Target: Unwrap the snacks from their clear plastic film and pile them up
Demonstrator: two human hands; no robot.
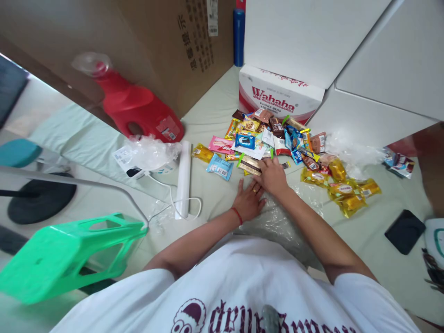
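Observation:
My right hand (274, 176) has its fingers bent over the right end of a snack bar (249, 165) in a cream and brown wrapper with green ends. Close beside it, my left hand (249, 201) lies low with its fingers apart, its fingertips by the lower edge of that bar; a ring and a red wrist cord show on it. Beyond both hands spreads a pile of small wrapped snacks: a blue cookie packet (245, 140), a pink packet (221, 145) and a light blue packet (219, 167). The right fingertips are partly hidden.
Yellow packets (347, 188) lie to the right, near crumpled clear plastic (357, 148). Behind the pile stands a Wahaha carton (280, 95). Leftward are a white bar (183, 180) with a cable, a red jug (138, 108) and a green stool (69, 249).

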